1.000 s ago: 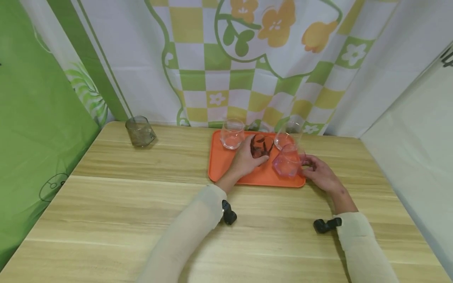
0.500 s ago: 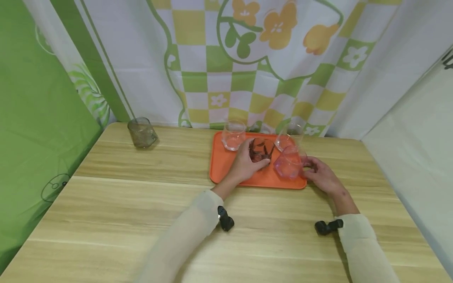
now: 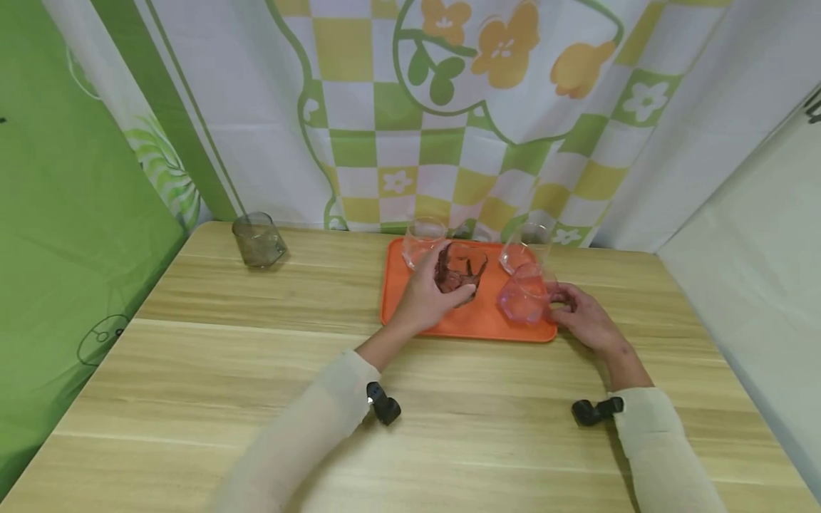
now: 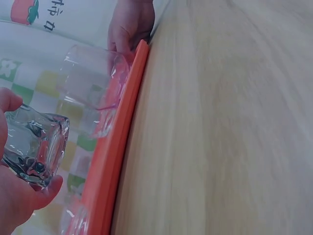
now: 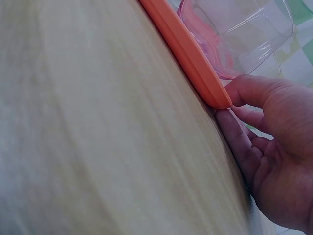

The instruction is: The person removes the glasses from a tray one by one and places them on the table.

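My left hand (image 3: 423, 296) grips a grey-tinted drinking glass (image 3: 460, 274) over the orange tray (image 3: 477, 329). In the left wrist view, a gap shows between the base of this glass (image 4: 41, 147) and the tray, and the thumb and fingers lie around its side. My right hand (image 3: 582, 319) is at the tray's right edge. The right wrist view shows it pinching the tray's corner (image 5: 215, 93), one digit above the rim and another below. Close to those fingers, a pink-based glass (image 3: 522, 303) stands on the tray.
Two clear glasses stand toward the tray's back, one at left (image 3: 418, 249) and one at right (image 3: 526, 249). A smoky grey glass (image 3: 258, 242) sits at the wooden table's back left corner. A patterned curtain (image 3: 398, 142) hangs behind the table.
My left hand has shifted left with the grey-tinted glass, which now tilts differently and overlaps the left clear glass more. The right hand stays at the tray's edge.
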`<state>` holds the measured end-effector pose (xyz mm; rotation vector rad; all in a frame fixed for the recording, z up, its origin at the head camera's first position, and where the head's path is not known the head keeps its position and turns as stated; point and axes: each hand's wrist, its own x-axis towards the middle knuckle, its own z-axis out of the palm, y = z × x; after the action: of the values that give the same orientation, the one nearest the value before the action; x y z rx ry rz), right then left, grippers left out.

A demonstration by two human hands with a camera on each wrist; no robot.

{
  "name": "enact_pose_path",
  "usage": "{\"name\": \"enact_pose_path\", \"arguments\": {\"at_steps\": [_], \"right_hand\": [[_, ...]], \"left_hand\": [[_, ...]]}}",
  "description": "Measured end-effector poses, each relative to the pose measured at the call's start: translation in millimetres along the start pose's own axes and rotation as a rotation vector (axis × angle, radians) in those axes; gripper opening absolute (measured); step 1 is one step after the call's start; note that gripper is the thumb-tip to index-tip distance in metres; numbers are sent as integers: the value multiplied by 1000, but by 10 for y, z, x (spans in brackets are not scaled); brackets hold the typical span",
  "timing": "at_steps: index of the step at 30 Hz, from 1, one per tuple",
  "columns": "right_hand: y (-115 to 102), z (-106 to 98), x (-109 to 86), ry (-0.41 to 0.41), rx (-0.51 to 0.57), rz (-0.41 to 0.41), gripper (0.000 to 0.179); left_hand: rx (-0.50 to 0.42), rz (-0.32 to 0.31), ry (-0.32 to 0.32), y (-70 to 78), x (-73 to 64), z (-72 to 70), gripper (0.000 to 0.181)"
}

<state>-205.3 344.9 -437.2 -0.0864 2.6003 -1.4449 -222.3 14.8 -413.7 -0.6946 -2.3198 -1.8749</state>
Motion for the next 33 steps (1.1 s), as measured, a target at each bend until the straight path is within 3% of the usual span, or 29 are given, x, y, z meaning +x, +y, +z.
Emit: {"name": "enact_pose_path", "arguments": {"at_steps": [14,21,27,33], "right_hand": [[11,32,-14,2,-32,15,62],[20,39,-23,-4,-39,13,61],[-1,15,-12,-1,-35,26,62],[-25,6,-14,-3,-28,21,61]], "left_hand": [[2,37,53,63,-188,-452,74],[75,-21,119,25,-259,-682,80],[151,-81,165,-35,-252,-900,83],[181,-101,229,-155,-218,-1128,79]]}}
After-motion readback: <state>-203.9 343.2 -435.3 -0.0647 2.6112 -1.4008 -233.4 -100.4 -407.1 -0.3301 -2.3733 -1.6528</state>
